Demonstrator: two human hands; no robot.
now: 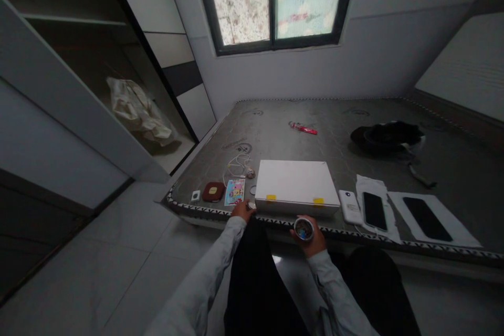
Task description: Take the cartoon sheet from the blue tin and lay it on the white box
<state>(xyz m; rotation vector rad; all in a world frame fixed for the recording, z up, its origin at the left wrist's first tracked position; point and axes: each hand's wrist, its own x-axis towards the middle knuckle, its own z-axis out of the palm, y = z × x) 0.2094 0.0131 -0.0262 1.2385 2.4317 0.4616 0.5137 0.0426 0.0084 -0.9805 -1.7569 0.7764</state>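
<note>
My right hand (317, 243) is wrapped round an open round container (304, 229), which has a pale rim and small mixed pieces inside, one of them blue. It is held in front of the mattress edge. At the front left corner of a white box (295, 181), my left hand (241, 211) pinches a small, pale, round thing (251, 205) whose kind I cannot make out. A colourful picture card (235, 192) lies just beyond that hand. Left of the card are a brown rounded case (213, 191) and a small white square item (196, 196).
A white cable (236, 166) lies behind the card. To the right are a white phone-like device (350, 207), two dark-screened phones (374, 211) on white sheets and a black cap (388, 136). A red item (303, 128) lies farther back on the mattress (271, 142).
</note>
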